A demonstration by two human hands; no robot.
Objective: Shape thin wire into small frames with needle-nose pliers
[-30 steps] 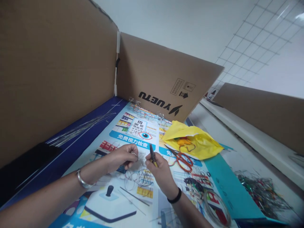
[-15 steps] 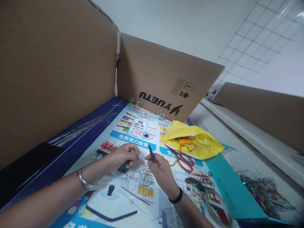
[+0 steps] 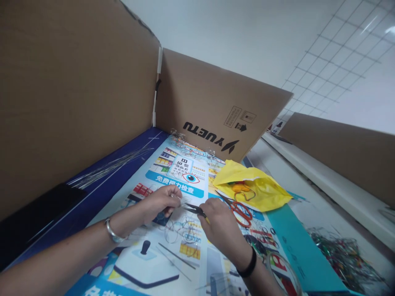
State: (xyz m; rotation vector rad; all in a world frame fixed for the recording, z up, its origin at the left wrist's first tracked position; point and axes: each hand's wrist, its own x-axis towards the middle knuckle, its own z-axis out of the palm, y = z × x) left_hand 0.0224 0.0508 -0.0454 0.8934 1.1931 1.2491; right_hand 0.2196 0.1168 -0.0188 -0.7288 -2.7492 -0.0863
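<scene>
A: What's L hand (image 3: 166, 201) got, ctr frame?
B: Pinching fine silvery metal wire (image 3: 184, 201), prob. to steady it.
A: R hand (image 3: 221, 224)?
B: Wrapped round black-nosed, yellow-handled metal pliers (image 3: 198, 211), tips angled toward wire. Orange-handled steel scissors (image 3: 233, 204) lie R of ctr, prob. for easy reach.

pliers (image 3: 195, 209): metal nose, matt | wire bundle (image 3: 109, 167): bright metal, smooth | bracelet (image 3: 111, 231): polished metal | scissors (image 3: 233, 204): metal and plastic-looking, smooth | bag (image 3: 271, 194): creased, plastic-looking, slight sheen | panel (image 3: 216, 90): matt cardboard

Pliers (image 3: 194, 209), grips mostly hidden; wire (image 3: 184, 202) too fine to trace; black object (image 3: 40, 216) cut off left
</scene>
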